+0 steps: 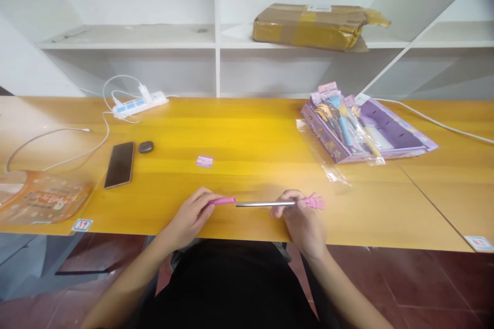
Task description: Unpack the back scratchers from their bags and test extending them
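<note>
My left hand is closed around a pink tube-shaped handle, whose end points right. A slim silver metal rod starts at about that end, slightly lower; I cannot tell whether the two are joined. At the rod's other end is a pink claw-shaped back scratcher head with spread fingers. My right hand grips the rod just below this head, thumb and fingers wrapped around it. Both hands are just above the table's front edge.
A purple display box holds several bagged back scratchers. On the wooden table are a small label card, phone, dark case, power strip and plastic bag. A taped carton sits on the shelf.
</note>
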`<state>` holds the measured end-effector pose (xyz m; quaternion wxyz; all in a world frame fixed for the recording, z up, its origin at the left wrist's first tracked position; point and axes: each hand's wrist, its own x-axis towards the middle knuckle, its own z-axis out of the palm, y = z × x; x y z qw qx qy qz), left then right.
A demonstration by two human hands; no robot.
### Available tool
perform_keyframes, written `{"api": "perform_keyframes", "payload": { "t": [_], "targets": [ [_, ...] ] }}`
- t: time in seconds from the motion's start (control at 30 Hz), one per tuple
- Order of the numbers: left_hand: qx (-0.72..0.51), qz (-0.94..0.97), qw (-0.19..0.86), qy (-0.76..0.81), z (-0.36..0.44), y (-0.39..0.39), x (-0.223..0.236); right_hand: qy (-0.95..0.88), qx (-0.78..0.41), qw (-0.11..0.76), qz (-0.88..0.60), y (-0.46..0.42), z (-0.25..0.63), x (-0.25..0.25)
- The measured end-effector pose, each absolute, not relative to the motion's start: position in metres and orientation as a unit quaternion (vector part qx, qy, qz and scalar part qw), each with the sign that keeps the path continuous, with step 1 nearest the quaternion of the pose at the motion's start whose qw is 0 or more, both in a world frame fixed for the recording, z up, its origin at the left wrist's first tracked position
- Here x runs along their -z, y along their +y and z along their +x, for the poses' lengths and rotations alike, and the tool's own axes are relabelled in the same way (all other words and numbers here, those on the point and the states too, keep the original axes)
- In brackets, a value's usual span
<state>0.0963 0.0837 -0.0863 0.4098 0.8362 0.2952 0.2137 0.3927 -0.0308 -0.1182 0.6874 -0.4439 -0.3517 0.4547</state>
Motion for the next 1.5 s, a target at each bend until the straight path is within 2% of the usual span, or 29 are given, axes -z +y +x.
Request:
{"api": "perform_keyframes", "payload": {
  "t": [0.53, 0.8, 1.17, 1.5],
  "targets": [
    [-0.225, 0.845, 0.383, 0.298, 0.096, 0.084, 0.090, -0.364, -0.446, 0.696, -0.430, -0.032, 0.393, 0.123],
    [-0.256, 0.876, 0.309, 0.269, 0.093, 0.084, 0.101, -0.376, -0.449, 0.695, -0.416, -0.035, 0.392, 0.124],
    [-0.285, 0.884, 0.271, 0.254, 0.093, 0.081, 0.100, -0.429, -0.419, 0.694, -0.399, -0.038, 0.382, 0.120],
    [-0.294, 0.902, 0.239, 0.206, 0.104, 0.052, 0.085, -0.507, -0.478, 0.610, -0.378, -0.049, 0.363, 0.122]
  ]
}}
